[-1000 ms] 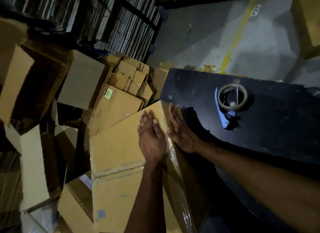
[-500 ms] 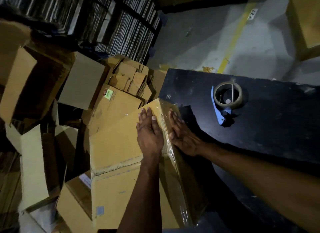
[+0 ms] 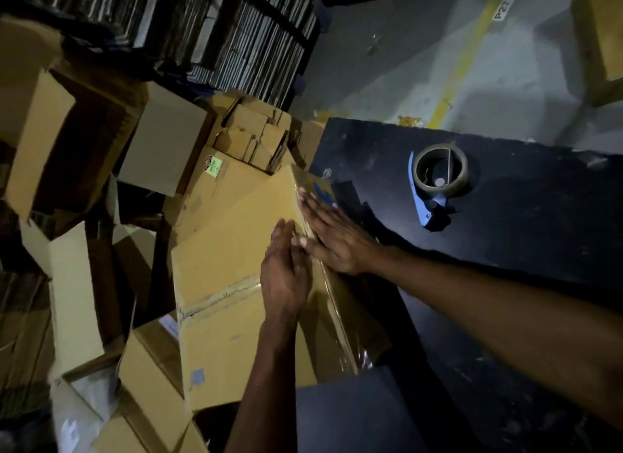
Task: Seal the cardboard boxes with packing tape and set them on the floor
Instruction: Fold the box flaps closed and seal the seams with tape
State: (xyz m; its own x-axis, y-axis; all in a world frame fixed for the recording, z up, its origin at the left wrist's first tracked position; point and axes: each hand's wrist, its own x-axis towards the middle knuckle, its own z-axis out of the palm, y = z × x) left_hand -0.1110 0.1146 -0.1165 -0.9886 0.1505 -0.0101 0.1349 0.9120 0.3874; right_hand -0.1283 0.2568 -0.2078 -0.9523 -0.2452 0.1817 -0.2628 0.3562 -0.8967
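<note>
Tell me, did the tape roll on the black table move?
No. The tape roll sits on the same spot of the black table; only the head camera shifted.

There is only one camera, worn on the person's head. It looks forward and down — a wide view that bends the edges of the picture. Both arms reach in from the bottom, so the left hand (image 3: 285, 277) and right hand (image 3: 332, 237) sit close, near the middle. The black table (image 3: 539, 250) fills the right side, close by. Farther off, up at the top, are the grey floor (image 3: 404, 65) and dark shelves (image 3: 202, 24) — small and dim.
</note>
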